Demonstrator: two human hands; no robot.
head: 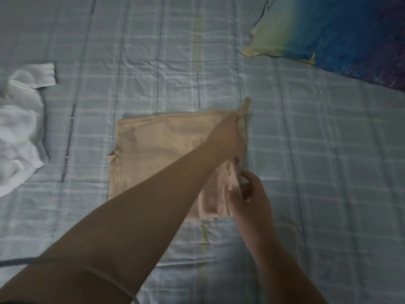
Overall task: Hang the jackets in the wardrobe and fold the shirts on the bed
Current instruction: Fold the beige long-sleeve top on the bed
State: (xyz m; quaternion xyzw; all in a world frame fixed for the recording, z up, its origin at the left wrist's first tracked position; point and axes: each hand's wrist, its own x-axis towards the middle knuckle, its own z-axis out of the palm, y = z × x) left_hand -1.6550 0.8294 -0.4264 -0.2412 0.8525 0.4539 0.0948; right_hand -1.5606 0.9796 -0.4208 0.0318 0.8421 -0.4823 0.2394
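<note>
Beige shirt lying part-folded at mid-bed on a pale blue checked bedsheet. Left hand reaching across the shirt to its far right corner, fingers pinching the cloth edge there. Right hand at the near right edge, fingers curled round a fold of the same shirt. White garment crumpled at the left. Blue-green pillow at top right, apart from the shirt.

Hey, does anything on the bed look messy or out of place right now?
Yes: the white garment lies crumpled in a heap at the bed's left edge, unfolded. The beige shirt is flat and mostly squared, with both hands working along its right edge.
</note>
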